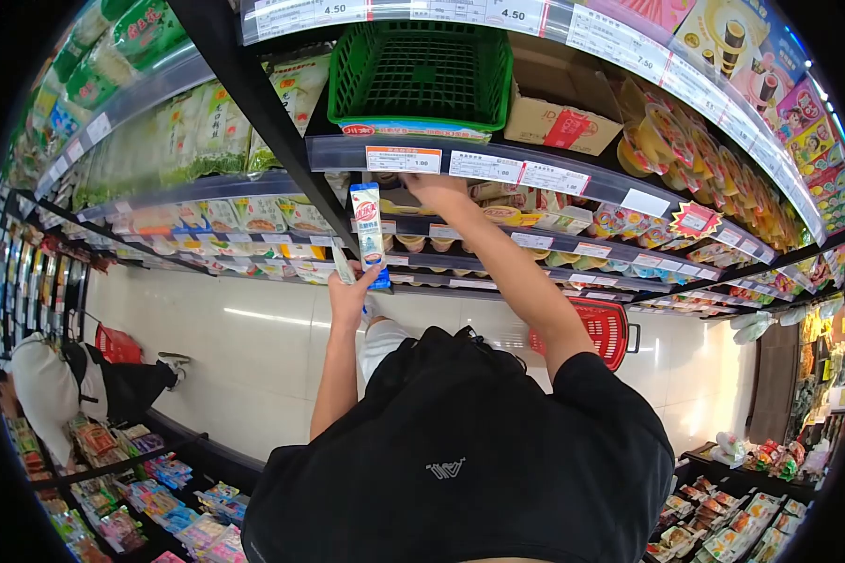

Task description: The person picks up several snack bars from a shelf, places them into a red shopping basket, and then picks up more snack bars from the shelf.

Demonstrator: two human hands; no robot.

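Note:
My left hand (350,289) is closed round a long blue-and-white packet (368,230) with red lettering, which stands nearly upright. A second pale slim packet (344,265) shows beside it in the same hand. With the arm stretched forward, my right hand (434,192) reaches into the shelf under the price-tag rail (455,161). Its fingers are mostly hidden in the shadow below the rail, so what they touch does not show. Just above that rail sits a green plastic basket (422,120).
An open cardboard box (563,117) stands right of the green basket. Jelly cups in bags (676,141) fill the shelf further right. A red shopping basket (615,333) is on the floor by my right arm. Another person (47,385) bends at the far left.

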